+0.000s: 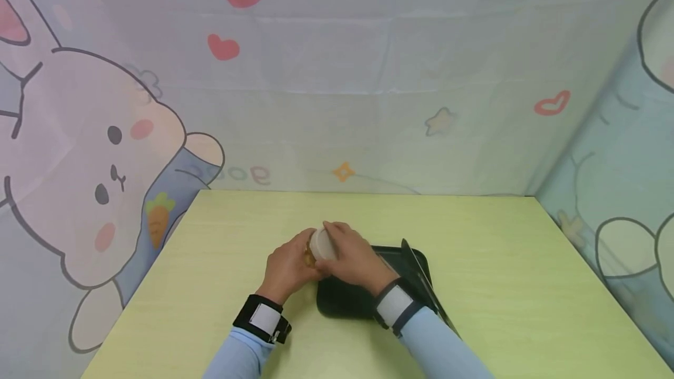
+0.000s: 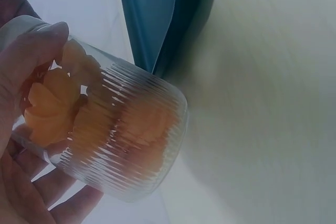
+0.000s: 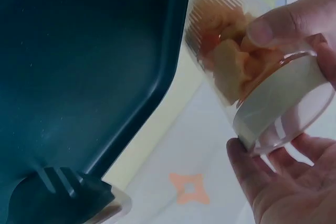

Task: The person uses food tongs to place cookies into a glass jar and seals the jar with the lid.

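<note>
A clear ribbed jar (image 2: 152, 124) holds several orange, flower-shaped pieces (image 2: 52, 108). My left hand (image 1: 288, 263) grips the jar's side, its thumb lying across the glass near the lid end. A white lid (image 3: 283, 98) sits at the jar's mouth, and my right hand (image 1: 357, 257) holds it by the rim with the fingers spread round it. Seen from the right wrist, the jar is tilted on its side, lid toward my right hand. Both hands are above the left edge of a dark green tray (image 1: 342, 300).
A long utensil (image 1: 421, 271) with a dark slotted head (image 3: 58, 195) lies across the tray's right side, its handle reaching past the near edge. The pale yellow table (image 1: 526, 285) meets a printed cloth backdrop (image 1: 337, 75) at the back.
</note>
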`<state>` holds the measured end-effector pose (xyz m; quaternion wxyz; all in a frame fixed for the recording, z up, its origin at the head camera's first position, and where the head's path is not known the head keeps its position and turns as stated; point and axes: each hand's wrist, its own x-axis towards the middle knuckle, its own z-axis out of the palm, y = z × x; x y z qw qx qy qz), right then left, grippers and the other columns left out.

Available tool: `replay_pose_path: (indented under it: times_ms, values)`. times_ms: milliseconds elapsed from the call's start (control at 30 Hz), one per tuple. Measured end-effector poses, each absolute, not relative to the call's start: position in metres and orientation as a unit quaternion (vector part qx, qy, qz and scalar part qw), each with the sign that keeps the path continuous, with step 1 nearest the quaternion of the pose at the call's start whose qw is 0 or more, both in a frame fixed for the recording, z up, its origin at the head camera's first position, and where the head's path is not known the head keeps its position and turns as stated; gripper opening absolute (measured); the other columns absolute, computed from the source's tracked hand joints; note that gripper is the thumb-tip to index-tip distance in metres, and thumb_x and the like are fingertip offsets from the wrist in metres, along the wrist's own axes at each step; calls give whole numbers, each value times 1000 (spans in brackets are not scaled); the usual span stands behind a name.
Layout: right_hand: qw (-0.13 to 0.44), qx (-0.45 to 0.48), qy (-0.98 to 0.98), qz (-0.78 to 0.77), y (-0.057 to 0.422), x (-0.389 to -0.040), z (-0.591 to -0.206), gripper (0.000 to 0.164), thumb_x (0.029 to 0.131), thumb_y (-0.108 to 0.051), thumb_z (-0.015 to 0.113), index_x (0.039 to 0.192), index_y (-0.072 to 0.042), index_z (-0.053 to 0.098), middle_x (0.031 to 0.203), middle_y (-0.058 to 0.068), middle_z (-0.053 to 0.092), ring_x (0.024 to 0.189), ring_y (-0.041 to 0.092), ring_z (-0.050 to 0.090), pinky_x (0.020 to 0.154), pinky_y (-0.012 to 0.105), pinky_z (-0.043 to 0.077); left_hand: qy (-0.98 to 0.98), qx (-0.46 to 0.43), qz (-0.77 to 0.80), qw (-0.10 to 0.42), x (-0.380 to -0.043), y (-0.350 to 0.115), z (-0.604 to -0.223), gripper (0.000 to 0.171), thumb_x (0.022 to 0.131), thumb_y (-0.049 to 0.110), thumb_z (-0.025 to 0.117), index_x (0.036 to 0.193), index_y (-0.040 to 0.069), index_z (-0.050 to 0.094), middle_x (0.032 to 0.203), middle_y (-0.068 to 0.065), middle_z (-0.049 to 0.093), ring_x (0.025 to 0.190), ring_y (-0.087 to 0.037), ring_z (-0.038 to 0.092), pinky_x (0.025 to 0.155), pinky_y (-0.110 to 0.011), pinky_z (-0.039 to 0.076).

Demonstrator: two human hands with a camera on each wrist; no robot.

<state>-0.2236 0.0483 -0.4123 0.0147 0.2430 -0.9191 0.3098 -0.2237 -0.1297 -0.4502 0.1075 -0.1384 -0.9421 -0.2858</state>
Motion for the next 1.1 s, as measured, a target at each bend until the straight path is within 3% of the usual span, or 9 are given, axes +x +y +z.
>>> replay_pose_path:
  times_ms: [300,1100]
  values:
    - [46,221,-929,293,41,-219,-413,77,91,-36,74,150,2,45,147,25,51,117,40,59,92,51,53,-942,-134,-293,94,-224,-129,-448,78,70,36,90,138,18,58,119,-4,73,100,-26,70,77,-48,55]
    - [47,198,-924,322,37,-214,-414,77,92,-34,73,151,4,42,150,26,47,125,40,56,95,52,53,-943,-118,-296,100,-223,-130,-450,76,69,37,91,136,19,60,117,-2,73,97,-24,70,75,-45,55]
